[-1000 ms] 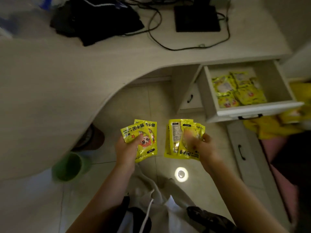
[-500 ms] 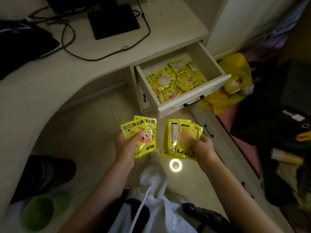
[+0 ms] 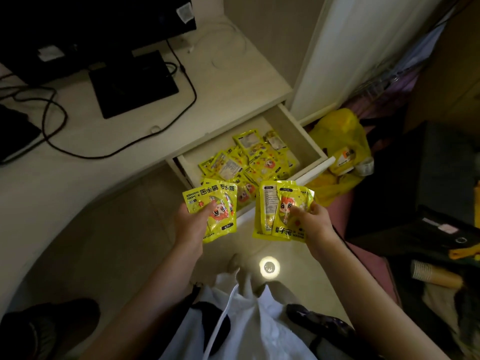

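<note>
Head view: left hand (image 3: 191, 222) grips two yellow packets (image 3: 220, 219); right hand (image 3: 315, 224) pinches several more packets (image 3: 272, 211)

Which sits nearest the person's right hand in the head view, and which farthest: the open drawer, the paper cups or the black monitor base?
1. The open drawer, just ahead of the right hand, which grips yellow packets.
2. The paper cups, lying off to the right among clutter.
3. The black monitor base, far ahead to the left on the desk.
</note>
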Motion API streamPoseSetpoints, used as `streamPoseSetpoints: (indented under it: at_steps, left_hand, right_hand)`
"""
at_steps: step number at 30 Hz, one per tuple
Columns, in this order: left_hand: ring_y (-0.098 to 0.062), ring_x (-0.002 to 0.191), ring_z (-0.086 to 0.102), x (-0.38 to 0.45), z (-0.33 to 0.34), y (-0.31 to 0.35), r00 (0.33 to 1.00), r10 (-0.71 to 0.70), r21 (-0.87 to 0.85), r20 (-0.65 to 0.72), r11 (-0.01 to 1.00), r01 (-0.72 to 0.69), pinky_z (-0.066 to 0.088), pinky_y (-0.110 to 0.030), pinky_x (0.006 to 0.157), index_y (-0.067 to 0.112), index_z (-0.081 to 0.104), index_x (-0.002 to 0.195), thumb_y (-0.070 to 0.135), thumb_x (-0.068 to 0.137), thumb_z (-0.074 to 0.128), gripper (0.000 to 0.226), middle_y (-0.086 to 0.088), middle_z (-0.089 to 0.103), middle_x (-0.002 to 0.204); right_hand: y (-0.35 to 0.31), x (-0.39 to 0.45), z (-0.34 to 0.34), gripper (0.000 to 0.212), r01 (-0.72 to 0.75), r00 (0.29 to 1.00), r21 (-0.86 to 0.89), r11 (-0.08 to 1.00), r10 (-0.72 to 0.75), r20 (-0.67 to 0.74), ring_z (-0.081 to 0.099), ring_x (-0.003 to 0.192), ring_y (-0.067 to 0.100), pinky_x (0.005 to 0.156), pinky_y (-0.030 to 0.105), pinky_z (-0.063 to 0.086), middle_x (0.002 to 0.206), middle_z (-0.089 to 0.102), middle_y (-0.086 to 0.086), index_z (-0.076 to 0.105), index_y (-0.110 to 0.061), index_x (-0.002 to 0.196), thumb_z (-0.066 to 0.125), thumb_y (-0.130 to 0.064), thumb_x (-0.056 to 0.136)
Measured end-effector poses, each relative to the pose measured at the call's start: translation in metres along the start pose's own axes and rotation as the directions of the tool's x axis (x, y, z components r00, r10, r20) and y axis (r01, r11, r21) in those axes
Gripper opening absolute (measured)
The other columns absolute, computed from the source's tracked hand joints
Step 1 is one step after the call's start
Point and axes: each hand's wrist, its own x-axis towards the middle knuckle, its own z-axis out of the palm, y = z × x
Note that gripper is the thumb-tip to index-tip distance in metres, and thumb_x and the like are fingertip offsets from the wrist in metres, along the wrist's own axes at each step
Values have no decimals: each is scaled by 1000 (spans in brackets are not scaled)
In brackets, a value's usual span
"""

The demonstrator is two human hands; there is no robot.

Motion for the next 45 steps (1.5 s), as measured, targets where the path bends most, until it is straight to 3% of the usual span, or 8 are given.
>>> streamPoseSetpoints:
  at_steps: [10,14,20,23,26,32,37,45]
  left_hand:
    - [-19,80,71,37,73,21,997,-58,-37,-57,998,56,53,-28,61,13,67,103,13,74,80,32,-5,73,95]
    - [-23,84,71,48,111,25,988,-72,-60,-135,996,64,57,-35,69,15,67,100,15,72,81,31,-7,73,96]
    - [-24,103,65,52,165,24,948,-168,-74,-271,985,153,53,-44,89,23,58,122,49,54,84,78,-2,67,115]
    - [-22,99,66,52,183,25,934,-201,-158,-294,974,160,53,-38,84,21,59,122,37,63,86,67,-1,69,110]
    - [-24,101,66,60,188,18,915,-245,-169,-321,965,199,54,-48,88,28,56,127,53,47,89,90,-2,68,114]
    - [-22,90,68,80,181,9,879,-310,-180,-362,949,260,55,-41,84,17,68,103,17,73,81,33,-5,72,97]
    - [-24,90,66,108,169,-2,842,-368,-187,-395,929,318,54,-37,81,14,68,104,16,71,82,35,-7,71,99]
    - [-22,96,66,143,166,-19,879,-282,5,-383,952,307,49,-29,81,9,65,114,15,76,78,40,-8,69,106]
  right_hand:
    - [-65,85,-13,20,-44,998,-28,999,45,51,67,89,30,85,49,55,103,67,11,54,-13,108,60,-9,90]
    - [-101,124,-20,19,-40,989,-89,995,52,139,64,79,21,78,43,54,91,63,3,48,-19,104,57,-7,92]
    - [-151,174,-26,40,30,972,-306,952,44,232,63,104,31,88,47,54,110,62,9,46,-9,131,57,-13,93]
    - [-165,196,-25,34,35,959,-369,929,73,273,61,100,26,82,39,51,110,61,9,48,-11,127,56,-15,94]
    - [-168,214,-18,31,14,956,-422,906,111,271,62,98,23,80,38,51,113,63,8,52,-10,123,57,-17,93]
    - [-158,242,10,14,-17,943,-514,857,185,277,63,102,26,84,43,54,108,65,8,58,-16,104,60,-20,91]
    - [-144,256,49,29,11,925,-604,797,221,310,57,103,22,88,36,47,111,62,5,55,-8,122,56,-11,92]
    - [-119,271,95,45,101,885,-715,692,266,382,52,123,26,96,30,44,132,53,11,40,-6,135,55,-5,92]
